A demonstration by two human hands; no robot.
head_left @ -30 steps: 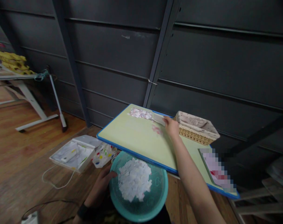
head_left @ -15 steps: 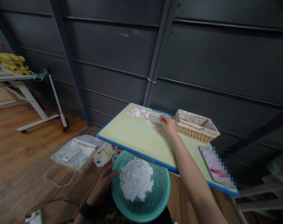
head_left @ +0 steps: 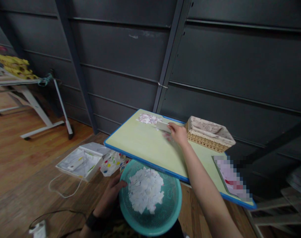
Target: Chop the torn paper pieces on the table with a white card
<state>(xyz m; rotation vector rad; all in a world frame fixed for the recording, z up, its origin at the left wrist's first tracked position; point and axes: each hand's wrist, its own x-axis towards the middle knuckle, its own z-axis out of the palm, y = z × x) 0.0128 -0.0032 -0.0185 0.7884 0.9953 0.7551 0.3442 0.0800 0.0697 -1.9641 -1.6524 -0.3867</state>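
My left hand (head_left: 113, 189) grips the left rim of a teal plastic basket (head_left: 175, 198), thumb over the edge. Inside it lies a heap of small white paper pieces (head_left: 145, 190). The basket sits just below the front edge of a pale yellow-green table (head_left: 137, 142) with blue edging. Above the tabletop, my right hand (head_left: 178, 133) pinches a flat white card-like piece (head_left: 162, 126), held on edge against the surface. A pile of paper scraps (head_left: 149, 118) lies beyond the card's left end, towards the back corner.
A cloth-lined wicker basket (head_left: 209, 137) stands at the table's back right, with a blurred-out flat item (head_left: 231, 178) nearer the front. On the floor at left are an open white box (head_left: 79, 163), a dotted plastic bag (head_left: 112, 163) and cables. A dark panelled wall (head_left: 125, 59) rises behind.
The card and my right hand have shifted very slightly to the left on the tabletop. The view has moved a little; my left hand keeps its hold on the teal basket.
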